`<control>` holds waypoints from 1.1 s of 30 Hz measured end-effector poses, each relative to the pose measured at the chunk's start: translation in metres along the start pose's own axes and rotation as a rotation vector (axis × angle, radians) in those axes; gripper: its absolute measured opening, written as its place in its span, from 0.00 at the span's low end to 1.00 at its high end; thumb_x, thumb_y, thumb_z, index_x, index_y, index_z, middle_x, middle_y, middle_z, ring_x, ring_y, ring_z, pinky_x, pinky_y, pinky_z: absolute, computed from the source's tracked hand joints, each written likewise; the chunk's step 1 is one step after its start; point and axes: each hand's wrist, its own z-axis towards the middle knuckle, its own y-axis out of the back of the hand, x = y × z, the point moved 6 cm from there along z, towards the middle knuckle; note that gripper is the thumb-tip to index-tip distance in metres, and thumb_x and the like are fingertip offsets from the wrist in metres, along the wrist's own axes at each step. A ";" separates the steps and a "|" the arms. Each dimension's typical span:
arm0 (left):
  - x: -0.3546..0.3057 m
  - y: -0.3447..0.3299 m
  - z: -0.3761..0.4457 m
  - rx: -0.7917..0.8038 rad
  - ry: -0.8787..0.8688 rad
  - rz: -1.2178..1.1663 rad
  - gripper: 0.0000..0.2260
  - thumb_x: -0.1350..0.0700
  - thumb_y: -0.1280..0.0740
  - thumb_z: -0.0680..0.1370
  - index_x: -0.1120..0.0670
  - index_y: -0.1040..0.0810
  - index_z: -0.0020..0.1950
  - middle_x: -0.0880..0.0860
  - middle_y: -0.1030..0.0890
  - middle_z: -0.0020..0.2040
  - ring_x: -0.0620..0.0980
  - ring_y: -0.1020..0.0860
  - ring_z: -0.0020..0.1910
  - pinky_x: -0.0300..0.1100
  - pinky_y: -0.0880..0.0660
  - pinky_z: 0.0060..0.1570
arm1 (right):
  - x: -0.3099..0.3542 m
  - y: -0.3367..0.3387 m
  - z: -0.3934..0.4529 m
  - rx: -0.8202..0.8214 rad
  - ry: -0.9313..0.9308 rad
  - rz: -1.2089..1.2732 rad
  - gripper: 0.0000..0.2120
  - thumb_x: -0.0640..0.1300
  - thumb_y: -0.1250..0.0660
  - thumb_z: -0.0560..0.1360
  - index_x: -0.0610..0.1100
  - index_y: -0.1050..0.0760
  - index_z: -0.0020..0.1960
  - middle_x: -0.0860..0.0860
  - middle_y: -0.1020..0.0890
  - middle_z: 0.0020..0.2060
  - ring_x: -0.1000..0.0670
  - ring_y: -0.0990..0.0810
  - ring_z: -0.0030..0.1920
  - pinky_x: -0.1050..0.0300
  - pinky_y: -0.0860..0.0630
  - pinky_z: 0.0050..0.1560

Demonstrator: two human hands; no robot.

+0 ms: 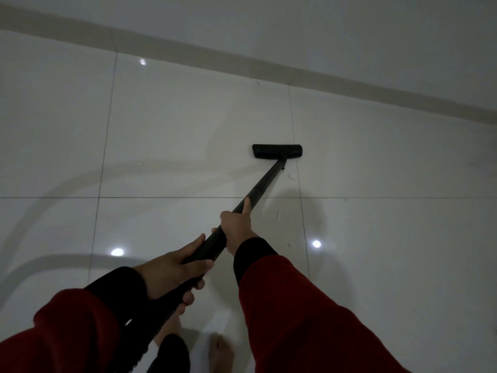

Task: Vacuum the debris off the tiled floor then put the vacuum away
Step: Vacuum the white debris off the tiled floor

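Head view
Left hand [172,267]: nearer the body, fingers and thumb wrapped round the lower part of the vacuum wand [236,219]; fingertips show under the tube.
Right hand [238,224]: just ahead of the left hand on the same wand, curled round it, with the thumb laid straight along the top of the tube.
Vacuum wand: a black tube that runs from between the sleeves, through both hands, and slants away up and to the right of them.
Floor nozzle [277,151]: a flat black head at the far end of the wand, well ahead of the right hand, resting on the tiled floor [174,130] and lying crosswise to the tube.
Debris [291,177]: faint pale flecks on the tiles just to the right of the wand, between the right hand and the nozzle; too small to tell what they are.
Sleeves [309,305]: red with black cuffs, one on each forearm.
Bare foot [222,354]: on the floor below the hands, blurred.
Skirting [242,63]: a grey band beyond the nozzle, where the floor meets the wall.
Tiled floor: glossy, pale, with bright spots of reflected light on either side of the hands.
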 end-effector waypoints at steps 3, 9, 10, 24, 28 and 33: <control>0.020 -0.018 -0.004 0.003 -0.002 -0.020 0.28 0.55 0.37 0.79 0.36 0.45 0.73 0.58 0.27 0.40 0.47 0.28 0.22 0.39 0.27 0.23 | -0.018 0.020 -0.006 0.080 0.055 0.002 0.35 0.34 0.44 0.77 0.62 0.50 0.74 0.39 0.30 0.66 0.47 0.23 0.35 0.44 0.21 0.54; 0.066 -0.068 -0.010 0.018 0.000 -0.043 0.27 0.56 0.37 0.79 0.35 0.42 0.72 0.58 0.28 0.40 0.48 0.29 0.22 0.39 0.28 0.22 | -0.063 0.067 -0.015 0.046 0.022 0.005 0.37 0.35 0.44 0.77 0.64 0.51 0.75 0.44 0.30 0.59 0.47 0.21 0.36 0.47 0.20 0.50; 0.073 -0.075 -0.011 0.021 0.004 -0.045 0.27 0.56 0.36 0.78 0.35 0.42 0.72 0.58 0.28 0.39 0.48 0.30 0.22 0.39 0.28 0.22 | -0.071 0.074 -0.016 0.020 -0.005 0.003 0.38 0.34 0.44 0.77 0.66 0.53 0.75 0.46 0.32 0.56 0.46 0.20 0.36 0.48 0.19 0.49; 0.149 -0.085 -0.064 0.007 0.044 0.053 0.28 0.55 0.36 0.78 0.34 0.43 0.72 0.58 0.29 0.40 0.48 0.31 0.22 0.38 0.30 0.22 | -0.157 0.084 -0.063 0.036 -0.020 0.063 0.39 0.34 0.43 0.76 0.65 0.54 0.75 0.47 0.31 0.53 0.45 0.19 0.39 0.46 0.20 0.54; 0.184 -0.082 -0.082 0.016 0.048 0.073 0.28 0.55 0.36 0.79 0.34 0.44 0.72 0.58 0.28 0.40 0.48 0.31 0.22 0.38 0.30 0.22 | -0.193 0.085 -0.084 0.097 0.050 0.065 0.32 0.35 0.44 0.76 0.61 0.49 0.73 0.39 0.31 0.67 0.46 0.22 0.39 0.45 0.21 0.51; 0.234 -0.079 -0.104 0.041 0.048 0.116 0.28 0.55 0.37 0.79 0.35 0.44 0.73 0.58 0.29 0.40 0.48 0.31 0.22 0.38 0.30 0.22 | -0.246 0.084 -0.107 0.087 0.035 0.127 0.32 0.35 0.44 0.76 0.61 0.48 0.72 0.39 0.32 0.68 0.44 0.23 0.43 0.47 0.23 0.48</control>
